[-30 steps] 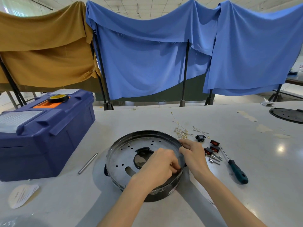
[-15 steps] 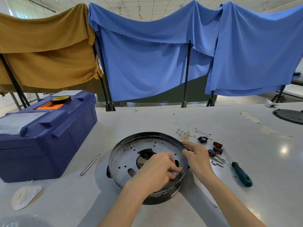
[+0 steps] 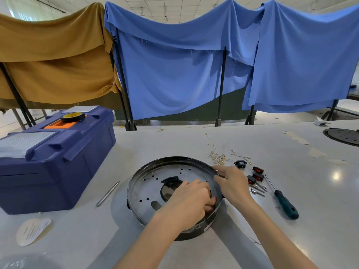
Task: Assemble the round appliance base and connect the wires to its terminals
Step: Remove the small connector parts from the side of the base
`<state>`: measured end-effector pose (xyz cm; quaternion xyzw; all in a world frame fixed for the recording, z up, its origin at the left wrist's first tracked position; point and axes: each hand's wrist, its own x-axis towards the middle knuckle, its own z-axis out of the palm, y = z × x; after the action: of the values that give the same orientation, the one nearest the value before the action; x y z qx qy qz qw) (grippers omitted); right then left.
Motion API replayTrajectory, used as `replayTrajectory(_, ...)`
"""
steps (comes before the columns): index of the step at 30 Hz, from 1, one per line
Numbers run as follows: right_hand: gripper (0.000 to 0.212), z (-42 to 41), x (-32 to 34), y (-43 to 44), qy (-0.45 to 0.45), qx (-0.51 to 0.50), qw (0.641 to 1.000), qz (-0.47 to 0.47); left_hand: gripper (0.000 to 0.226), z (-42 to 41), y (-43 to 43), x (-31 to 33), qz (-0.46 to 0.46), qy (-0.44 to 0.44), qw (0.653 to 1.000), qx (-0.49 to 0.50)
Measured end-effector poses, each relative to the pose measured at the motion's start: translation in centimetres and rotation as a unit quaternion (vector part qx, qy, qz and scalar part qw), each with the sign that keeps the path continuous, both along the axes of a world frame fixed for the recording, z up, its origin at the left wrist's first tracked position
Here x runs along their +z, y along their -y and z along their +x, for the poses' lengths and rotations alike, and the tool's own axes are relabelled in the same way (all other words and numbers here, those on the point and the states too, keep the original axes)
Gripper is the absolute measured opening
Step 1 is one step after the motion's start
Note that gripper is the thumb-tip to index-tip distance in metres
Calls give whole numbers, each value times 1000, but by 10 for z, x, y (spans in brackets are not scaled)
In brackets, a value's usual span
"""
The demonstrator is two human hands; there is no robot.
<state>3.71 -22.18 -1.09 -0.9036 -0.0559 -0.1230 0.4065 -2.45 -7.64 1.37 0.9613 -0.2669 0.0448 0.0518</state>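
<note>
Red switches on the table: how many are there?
3 red switches, clustered right of the round base: one farthest back, one just nearer, one beside the right hand at. The hand may hide more.

Under the fingers of your left hand [image 3: 191,199], the round base [image 3: 147,183] shows a dull, scuffed metal plate, while your right hand [image 3: 231,181] holds its glossy dark rim. Just right of your fingers lie red-and-black plastic switches [image 3: 257,174], bright metal screws [image 3: 258,190] and a screwdriver [image 3: 285,203] with a matt green handle, on a smooth, light-reflecting table [image 3: 320,191]. Far left of your fingers sit a matt blue plastic toolbox [image 3: 48,167] and a paper disc [image 3: 33,231].
</note>
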Motion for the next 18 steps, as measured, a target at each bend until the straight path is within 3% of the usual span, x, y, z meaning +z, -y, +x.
replayTrajectory(4, 40, 2, 5, 0, -8, -7, 999, -39, 23, -1, -10, 2, -127, -98, 987, 16)
replayTrajectory(9, 40, 5, 11, -1, -3, -9, 996, -92, 56, -9, -13, 0, -143, -173, 974, 35)
replayTrajectory(12, 40, 6, 11, -1, 1, -14, 995, -99, 79, -15, -10, -5, -71, -127, 989, 23)
replayTrajectory(18, 36, -1, 8, 0, 16, -23, 999, -38, 62, -17, -11, -2, -15, -58, 998, 2)
